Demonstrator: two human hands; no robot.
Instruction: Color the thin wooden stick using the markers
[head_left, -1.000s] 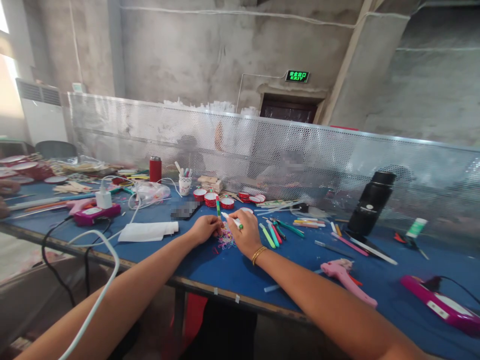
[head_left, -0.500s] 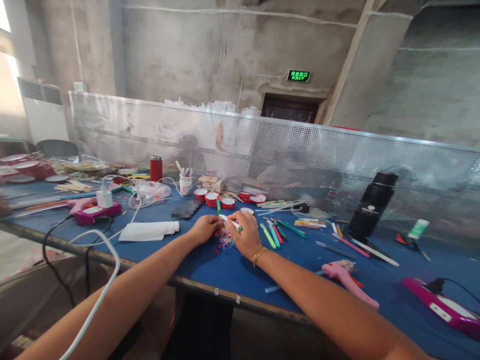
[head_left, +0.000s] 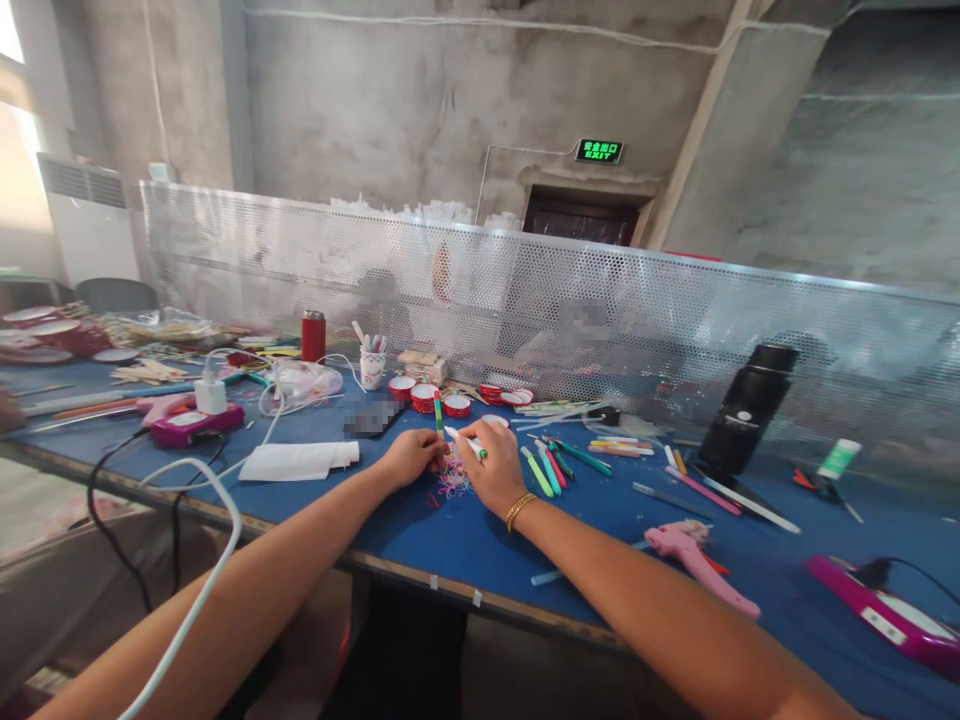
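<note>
My left hand (head_left: pixel 412 456) is closed around the lower end of a thin upright stick (head_left: pixel 439 411) coloured green and red. My right hand (head_left: pixel 493 465), with a gold bracelet at the wrist, grips a white marker (head_left: pixel 452 435) with a green end. The marker's tip points toward the stick; whether the two touch is too small to tell. Under both hands lies a tangle of thin colourful strands (head_left: pixel 453 482). Several markers (head_left: pixel 541 472) in yellow-green, teal and red lie right of my right hand.
A black phone (head_left: pixel 373 417), red-rimmed round pieces (head_left: pixel 424 393) and a patterned pen cup (head_left: pixel 372 368) stand beyond my hands. White paper (head_left: pixel 292 462) lies left. Rightward are a pink glue gun (head_left: pixel 701 567), a black bottle (head_left: pixel 746 410) and a purple power strip (head_left: pixel 877 610).
My right hand has shifted slightly to the right with the marker, its tip a little farther from the stick. My left hand holds its place.
</note>
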